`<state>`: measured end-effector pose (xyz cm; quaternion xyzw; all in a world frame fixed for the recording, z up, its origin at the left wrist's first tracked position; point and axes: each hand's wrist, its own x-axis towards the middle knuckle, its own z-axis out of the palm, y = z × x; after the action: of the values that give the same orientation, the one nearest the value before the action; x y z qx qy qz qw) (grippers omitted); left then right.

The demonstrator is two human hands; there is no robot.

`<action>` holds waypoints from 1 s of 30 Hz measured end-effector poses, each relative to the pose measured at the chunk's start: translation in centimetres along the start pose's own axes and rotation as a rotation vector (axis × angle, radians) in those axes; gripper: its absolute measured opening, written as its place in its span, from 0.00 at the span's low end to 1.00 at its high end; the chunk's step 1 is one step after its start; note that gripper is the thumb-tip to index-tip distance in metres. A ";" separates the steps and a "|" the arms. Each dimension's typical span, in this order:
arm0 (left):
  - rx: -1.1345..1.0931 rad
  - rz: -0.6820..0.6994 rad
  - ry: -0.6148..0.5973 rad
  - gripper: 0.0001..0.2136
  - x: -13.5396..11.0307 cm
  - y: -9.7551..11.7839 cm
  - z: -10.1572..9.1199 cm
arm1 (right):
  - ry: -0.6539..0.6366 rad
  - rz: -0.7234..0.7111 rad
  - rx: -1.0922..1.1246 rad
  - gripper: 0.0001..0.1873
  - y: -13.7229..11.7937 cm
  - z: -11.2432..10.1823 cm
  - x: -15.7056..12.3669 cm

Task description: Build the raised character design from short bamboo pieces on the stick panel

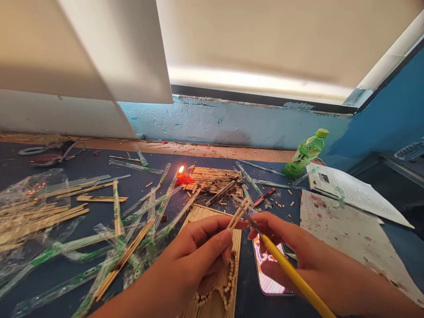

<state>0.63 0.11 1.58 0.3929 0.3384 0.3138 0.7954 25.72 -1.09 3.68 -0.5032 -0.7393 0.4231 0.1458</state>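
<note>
My left hand (pixel 202 251) is closed in a pinch on a pair of thin wooden sticks (pixel 237 215), which look like chopsticks and slant up to the right. A tool with a yellow handle and a slim metal tip (pixel 291 269) is gripped in my right hand (pixel 298 247). Its tip meets or crosses the sticks' upper ends; whether it touches them I cannot tell. Under my hands lies a panel of sticks set side by side (pixel 195 216), bearing a curved line of small pale pieces (pixel 230 282). A lit phone (pixel 270 282) is partly hidden beneath my right hand.
A lit red candle (pixel 183 178) burns beside a smaller, dark-smeared stick panel (pixel 215 176). Clear wrappers (pixel 79 243) and loose chopsticks (pixel 66 216) cover the left side. At right stand a green bottle (pixel 304 154), a printed booklet (pixel 357 190) and a stained sheet (pixel 344 234).
</note>
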 end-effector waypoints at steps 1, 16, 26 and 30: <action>0.008 -0.005 0.003 0.12 0.0 0.0 0.0 | 0.000 0.002 0.005 0.32 0.0 0.1 0.1; 0.143 -0.027 0.155 0.19 -0.6 -0.4 -0.2 | 0.099 -0.110 -0.037 0.25 0.4 0.5 0.0; 0.065 -0.041 -0.031 0.11 -0.2 0.3 -0.1 | 0.138 -0.108 -0.045 0.26 1.3 0.9 -0.2; 0.087 0.008 -0.012 0.10 0.3 0.2 -0.4 | 0.165 -0.109 -0.042 0.25 1.1 0.6 0.0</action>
<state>0.46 0.63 1.51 0.4303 0.3454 0.2998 0.7782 26.04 -1.23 2.53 -0.4985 -0.7596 0.3560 0.2184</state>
